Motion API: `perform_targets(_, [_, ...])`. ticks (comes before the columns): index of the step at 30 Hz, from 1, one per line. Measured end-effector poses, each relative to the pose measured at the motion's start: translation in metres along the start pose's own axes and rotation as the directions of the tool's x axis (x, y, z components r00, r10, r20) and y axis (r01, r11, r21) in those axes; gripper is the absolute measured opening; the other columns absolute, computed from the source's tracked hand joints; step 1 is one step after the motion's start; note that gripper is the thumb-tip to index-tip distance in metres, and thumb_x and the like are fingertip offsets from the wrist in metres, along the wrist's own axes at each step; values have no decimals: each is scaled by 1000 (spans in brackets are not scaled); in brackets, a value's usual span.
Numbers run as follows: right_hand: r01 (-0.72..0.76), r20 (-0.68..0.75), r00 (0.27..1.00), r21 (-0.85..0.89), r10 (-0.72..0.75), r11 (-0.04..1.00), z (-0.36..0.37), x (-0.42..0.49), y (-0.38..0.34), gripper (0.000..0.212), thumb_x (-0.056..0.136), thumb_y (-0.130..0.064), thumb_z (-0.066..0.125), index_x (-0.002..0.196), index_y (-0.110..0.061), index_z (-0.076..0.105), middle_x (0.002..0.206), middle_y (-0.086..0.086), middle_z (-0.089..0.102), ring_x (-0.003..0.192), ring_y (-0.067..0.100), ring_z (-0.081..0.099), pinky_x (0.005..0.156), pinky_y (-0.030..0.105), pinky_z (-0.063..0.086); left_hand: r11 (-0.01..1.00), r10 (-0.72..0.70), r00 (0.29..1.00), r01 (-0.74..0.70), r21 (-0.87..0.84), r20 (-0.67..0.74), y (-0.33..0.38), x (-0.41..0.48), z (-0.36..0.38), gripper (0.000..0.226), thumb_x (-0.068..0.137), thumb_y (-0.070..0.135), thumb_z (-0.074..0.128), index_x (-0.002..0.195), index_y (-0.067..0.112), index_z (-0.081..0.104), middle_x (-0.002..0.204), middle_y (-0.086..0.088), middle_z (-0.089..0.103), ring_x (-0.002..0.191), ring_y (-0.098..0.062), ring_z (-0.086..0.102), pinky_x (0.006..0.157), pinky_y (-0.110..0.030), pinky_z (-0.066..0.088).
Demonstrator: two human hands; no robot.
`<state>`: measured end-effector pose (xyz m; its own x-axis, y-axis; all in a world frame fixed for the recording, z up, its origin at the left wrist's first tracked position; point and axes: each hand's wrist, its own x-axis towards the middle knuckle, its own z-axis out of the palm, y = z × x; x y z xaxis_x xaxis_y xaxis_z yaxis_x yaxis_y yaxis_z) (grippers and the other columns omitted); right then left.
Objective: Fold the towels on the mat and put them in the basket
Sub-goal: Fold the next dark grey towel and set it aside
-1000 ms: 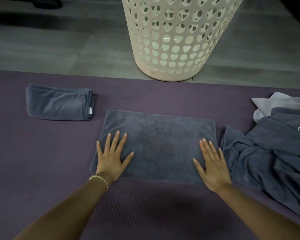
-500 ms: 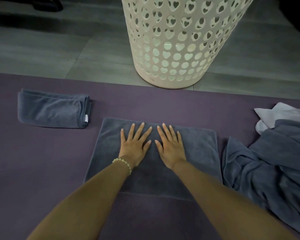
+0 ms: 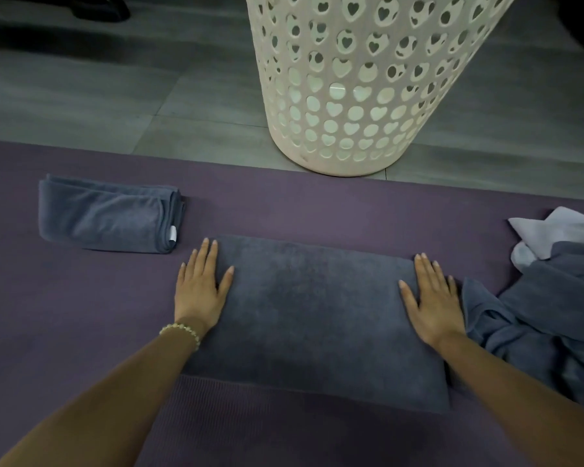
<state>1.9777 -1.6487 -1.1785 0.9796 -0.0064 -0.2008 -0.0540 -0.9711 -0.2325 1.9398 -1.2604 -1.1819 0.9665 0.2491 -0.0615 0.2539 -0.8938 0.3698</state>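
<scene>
A: Towels, how far along?

B: One folded towel (image 3: 105, 215) lies at ten o'clock on the mat (image 3: 64, 315), not yet in the basket (image 3: 368, 96) at twelve. The centre towel (image 3: 317, 315) looks part-folded. The left hand (image 3: 201, 284) and right hand (image 3: 432, 298) press flat on its ends, fingers straight, gripping nothing. A crumpled pile (image 3: 536, 325) waits at three.

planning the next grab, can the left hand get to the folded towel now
Probably yes. The left hand rests flat at the edge of the spread towel, and only bare mat lies between it and the folded towel.
</scene>
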Motion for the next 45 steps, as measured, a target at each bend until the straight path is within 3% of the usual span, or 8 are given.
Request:
perform_targets(7, [176,-63,983,67,-171,982,2,-26,-52,71,94,-59,8,152,-18,9,159,-3,-1,146,12,-7,117,28,-11,950,-108,994,94,-298,-29,-19,-42,-23,56,94,28,55,144,13,36,134,-8,52,123,-28,44,105,-40,36])
perform_targets(12, [454,-14,884,262,-467,851,12,-50,-133,85,87,-71,5,143,-18,41,152,4,35,142,20,29,117,30,14,836,-231,932,337,-433,280,-27,-37,-40,37,86,23,67,118,6,57,110,-8,66,107,-26,61,83,-28,45])
perform_targets(20, [-258,400,847,886,-352,385,-6,-67,-229,49,100,-38,42,146,-31,28,133,-13,45,128,11,46,105,30,42,863,215,831,83,-498,512,32,-44,-68,73,78,44,67,142,35,32,99,3,50,89,-10,50,89,-25,44])
perform_targets(25, [-289,364,916,889,-166,355,5,-66,-204,26,99,-13,47,123,-13,55,120,12,63,99,17,62,85,26,50,571,194,681,507,-646,706,61,-57,-66,43,101,12,38,136,37,36,105,3,50,91,-18,60,78,-27,55])
perform_targets(30, [-292,330,943,888,-52,354,-5,-68,-160,30,97,-8,50,127,-10,53,109,12,65,99,25,63,87,31,53,812,117,971,29,-583,210,70,-54,-41,28,100,16,41,124,28,49,113,-4,50,93,-17,59,89,-39,52])
perform_targets(36, [-228,190,973,872,130,433,-35,-65,-77,46,98,-13,48,143,-15,37,124,4,53,107,12,49,89,24,41,918,396,870,-385,-96,292,112,-59,4,66,94,57,-1,151,25,-2,157,10,-8,146,-12,-7,114,-23,-6])
perform_targets(41, [-336,250,929,877,273,343,-22,-73,-29,41,96,-18,55,135,-15,47,114,11,62,90,11,57,85,27,44,884,407,862,-455,106,303,140,-68,38,74,93,56,-9,150,16,16,158,1,13,146,-24,10,115,-43,25])
perform_targets(45, [-255,158,955,871,252,420,-16,-67,-34,43,89,-27,65,127,-13,51,106,-2,61,96,12,59,83,24,49,887,436,870,-458,53,230,144,-69,43,65,91,57,0,148,25,-6,155,11,-12,142,-14,-21,114,-31,-12])
